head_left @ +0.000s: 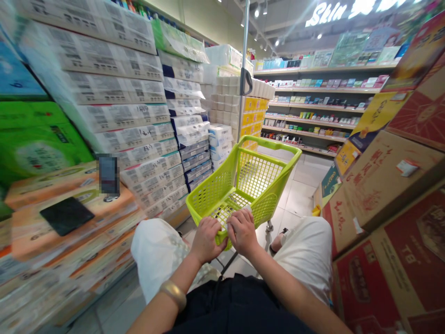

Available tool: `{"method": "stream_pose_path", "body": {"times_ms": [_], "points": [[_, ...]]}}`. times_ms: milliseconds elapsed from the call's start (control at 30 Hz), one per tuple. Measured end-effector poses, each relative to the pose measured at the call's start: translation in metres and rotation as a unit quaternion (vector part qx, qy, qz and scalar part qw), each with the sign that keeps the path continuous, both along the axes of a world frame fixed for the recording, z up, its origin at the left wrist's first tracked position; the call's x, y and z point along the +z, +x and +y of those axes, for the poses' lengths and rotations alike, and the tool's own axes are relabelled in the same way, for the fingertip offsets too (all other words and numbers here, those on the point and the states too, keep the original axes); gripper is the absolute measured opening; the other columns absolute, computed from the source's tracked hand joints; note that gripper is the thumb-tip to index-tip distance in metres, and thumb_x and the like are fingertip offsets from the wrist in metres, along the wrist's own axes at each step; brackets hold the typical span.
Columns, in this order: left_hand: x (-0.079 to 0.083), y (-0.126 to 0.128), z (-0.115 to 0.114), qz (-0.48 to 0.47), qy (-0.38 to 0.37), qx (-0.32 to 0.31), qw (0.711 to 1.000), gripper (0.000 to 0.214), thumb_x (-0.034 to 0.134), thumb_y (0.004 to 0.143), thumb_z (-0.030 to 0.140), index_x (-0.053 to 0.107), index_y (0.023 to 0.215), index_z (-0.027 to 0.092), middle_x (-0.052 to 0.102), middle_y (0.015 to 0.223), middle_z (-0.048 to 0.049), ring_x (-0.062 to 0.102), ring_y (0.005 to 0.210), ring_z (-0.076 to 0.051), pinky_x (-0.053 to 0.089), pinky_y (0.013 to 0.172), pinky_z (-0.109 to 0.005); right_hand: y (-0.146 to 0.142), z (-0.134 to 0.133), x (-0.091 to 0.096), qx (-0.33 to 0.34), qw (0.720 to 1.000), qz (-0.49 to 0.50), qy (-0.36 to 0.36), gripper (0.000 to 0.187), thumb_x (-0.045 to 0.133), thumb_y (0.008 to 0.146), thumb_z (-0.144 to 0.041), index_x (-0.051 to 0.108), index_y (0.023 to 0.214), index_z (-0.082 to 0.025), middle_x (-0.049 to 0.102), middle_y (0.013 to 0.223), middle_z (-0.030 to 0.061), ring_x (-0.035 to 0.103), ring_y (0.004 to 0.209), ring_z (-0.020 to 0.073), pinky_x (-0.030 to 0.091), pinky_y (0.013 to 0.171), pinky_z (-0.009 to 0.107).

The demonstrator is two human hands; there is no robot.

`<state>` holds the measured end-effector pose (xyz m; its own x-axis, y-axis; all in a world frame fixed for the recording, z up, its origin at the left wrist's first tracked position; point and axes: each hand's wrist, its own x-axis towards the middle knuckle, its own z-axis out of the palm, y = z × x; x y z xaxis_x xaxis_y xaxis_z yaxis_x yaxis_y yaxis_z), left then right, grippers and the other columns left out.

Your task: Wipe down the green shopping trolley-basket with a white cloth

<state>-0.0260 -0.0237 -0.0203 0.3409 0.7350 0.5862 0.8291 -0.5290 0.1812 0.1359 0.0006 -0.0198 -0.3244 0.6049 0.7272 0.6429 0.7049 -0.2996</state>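
Together, both hands — left hand (206, 239) and right hand (242, 232) — clench the near rim of the green basket (212, 188)

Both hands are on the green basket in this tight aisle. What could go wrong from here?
1. The basket sits between the tissue stacks and the cartons; pushed askew, it could clip either.
2. Left hand and right hand grip only its near rim, so it may tip.
3. The dark tablet lies loose on orange packs; a bump could drop it.
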Motion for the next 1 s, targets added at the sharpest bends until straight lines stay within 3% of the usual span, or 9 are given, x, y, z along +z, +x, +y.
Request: {"method": "stream_pose_path", "body": {"times_ms": [100, 267, 400, 600, 767, 1000], "points": [[0.002, -0.003, -0.001, 0.0, -0.014, -0.006, 1.0, 0.014, 0.059, 0.073, 0.031, 0.049, 0.074, 0.021, 0.057, 0.079, -0.0051, 0.05, 0.079, -0.022, 0.044, 0.081, -0.039, 0.015, 0.013, 0.006, 0.03, 0.998, -0.045, 0.023, 0.013, 0.05, 0.088, -0.023, 0.063, 0.087, -0.024, 0.06, 0.088, 0.0029, 0.048, 0.094, 0.0192, 0.033, 0.096, 0.036], [0.004, 0.0, -0.001, -0.013, -0.011, -0.012, 1.0, 0.016, 0.061, 0.07, 0.03, 0.049, 0.074, 0.022, 0.058, 0.08, -0.005, 0.05, 0.08, -0.022, 0.045, 0.08, -0.039, 0.029, 0.031, 0.008, -0.004, 1.0, -0.008, 0.023, 0.015, 0.047, 0.089, -0.022, 0.061, 0.084, -0.022, 0.059, 0.086, 0.0032, 0.048, 0.094, 0.0198, 0.034, 0.094, 0.037], [0.001, 0.003, 0.002, -0.018, -0.002, 0.002, 1.0, 0.016, 0.061, 0.071, 0.032, 0.049, 0.074, 0.021, 0.058, 0.08, -0.0057, 0.051, 0.08, -0.023, 0.044, 0.082, -0.041, 0.011, 0.02, 0.0, -0.055, 0.998, 0.037, 0.0, 0.014, 0.047, 0.087, -0.02, 0.06, 0.08, -0.022, 0.057, 0.086, 0.0038, 0.048, 0.096, 0.0209, 0.033, 0.097, 0.04], [-0.002, -0.001, 0.004, -0.007, 0.008, -0.005, 1.0, 0.011, 0.056, 0.074, 0.031, 0.051, 0.075, 0.021, 0.057, 0.08, -0.0052, 0.051, 0.078, -0.021, 0.044, 0.08, -0.04, -0.006, 0.0, -0.005, -0.006, 1.0, -0.003, -0.004, 0.009, 0.052, 0.085, -0.022, 0.061, 0.085, -0.023, 0.058, 0.09, 0.0032, 0.047, 0.098, 0.0204, 0.032, 0.1, 0.04], [0.0, 0.0, 0.002, -0.005, -0.003, -0.012, 1.0, 0.014, 0.058, 0.074, 0.032, 0.05, 0.076, 0.021, 0.057, 0.08, -0.0048, 0.051, 0.08, -0.022, 0.043, 0.081, -0.04, 0.014, 0.011, 0.003, 0.031, 0.998, -0.049, 0.032, 0.011, 0.052, 0.086, -0.023, 0.063, 0.088, -0.024, 0.06, 0.09, 0.0028, 0.049, 0.097, 0.0194, 0.032, 0.099, 0.037], [0.001, 0.006, 0.002, -0.015, -0.022, -0.016, 1.0, 0.018, 0.063, 0.07, 0.033, 0.05, 0.075, 0.022, 0.058, 0.081, -0.0052, 0.051, 0.082, -0.023, 0.043, 0.08, -0.04, 0.037, 0.036, 0.01, -0.036, 0.999, -0.006, 0.007, 0.017, 0.047, 0.088, -0.02, 0.062, 0.083, -0.023, 0.059, 0.086, 0.0035, 0.049, 0.094, 0.0203, 0.034, 0.093, 0.037]]}}
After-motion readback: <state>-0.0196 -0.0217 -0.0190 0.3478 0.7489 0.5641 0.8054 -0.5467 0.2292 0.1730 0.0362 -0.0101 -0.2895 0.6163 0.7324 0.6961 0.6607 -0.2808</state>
